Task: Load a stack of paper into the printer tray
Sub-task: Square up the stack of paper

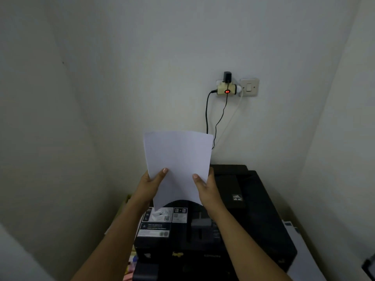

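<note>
Paper stack (178, 159) is up on end, long axis near vertical, pinched at its lower sides by left hand (151, 184) and right hand (207, 189), hovering directly above the printer (253, 209) and its open rear tray.

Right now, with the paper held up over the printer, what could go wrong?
The paper stack is bowed between the left hand and right hand, so it may enter crooked or buckle. Each hand pinches only a side edge, so sheets could slip or fan out. The printer opening looks dark and partly hidden, so aiming is uncertain.
</note>
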A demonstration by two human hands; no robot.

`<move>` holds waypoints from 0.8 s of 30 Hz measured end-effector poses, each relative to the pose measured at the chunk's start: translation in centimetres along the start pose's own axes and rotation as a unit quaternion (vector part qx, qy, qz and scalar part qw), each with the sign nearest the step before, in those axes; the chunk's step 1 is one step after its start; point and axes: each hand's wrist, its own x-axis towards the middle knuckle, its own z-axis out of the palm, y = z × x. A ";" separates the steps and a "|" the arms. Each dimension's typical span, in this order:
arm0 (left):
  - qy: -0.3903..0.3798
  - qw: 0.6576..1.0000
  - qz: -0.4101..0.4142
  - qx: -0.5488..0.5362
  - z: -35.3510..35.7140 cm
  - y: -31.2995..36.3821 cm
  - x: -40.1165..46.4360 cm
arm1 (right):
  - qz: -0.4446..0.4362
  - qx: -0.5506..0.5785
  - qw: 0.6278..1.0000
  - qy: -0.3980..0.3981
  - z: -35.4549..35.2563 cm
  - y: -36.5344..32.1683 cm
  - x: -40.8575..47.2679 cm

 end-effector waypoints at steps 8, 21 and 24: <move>-0.018 0.999 -0.030 -0.020 -2.0 -2.2 0.9 | 0.027 -0.008 1.000 0.013 1.8 1.7 0.9; -0.038 0.999 -0.028 -0.020 -2.5 -3.5 2.2 | 0.040 -0.035 0.998 0.024 2.1 2.8 2.1; -0.043 0.999 -0.007 -0.012 -3.1 -2.8 2.5 | 0.027 -0.068 0.997 0.001 1.7 1.8 2.5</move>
